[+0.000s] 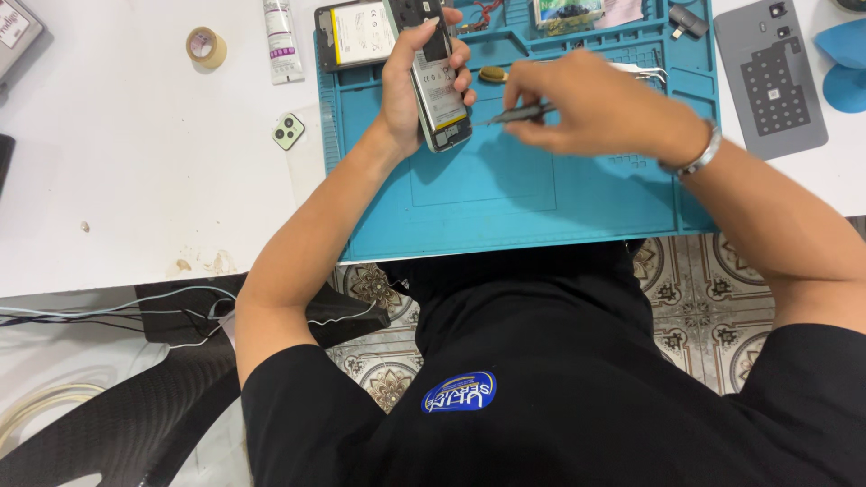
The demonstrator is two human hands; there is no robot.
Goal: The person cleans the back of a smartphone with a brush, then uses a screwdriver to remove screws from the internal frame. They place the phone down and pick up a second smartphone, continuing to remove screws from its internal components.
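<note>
My left hand (410, 77) grips an opened smartphone (439, 95) with its back off, so the battery and inner parts show; it is held upright over the blue work mat (505, 198). My right hand (586, 104) pinches a thin dark screwdriver (519, 114) whose tip points left toward the phone's lower end. A metal bracelet (695, 158) sits on my right wrist. Whether the tip touches the phone is unclear.
A second opened phone (356, 36) lies at the mat's top left. On the white table lie a tape roll (206, 47), a white tube (281, 41), a small camera-cover piece (289, 132), and a grey phone back panel (771, 77). Tweezers (645, 70) rest on the mat.
</note>
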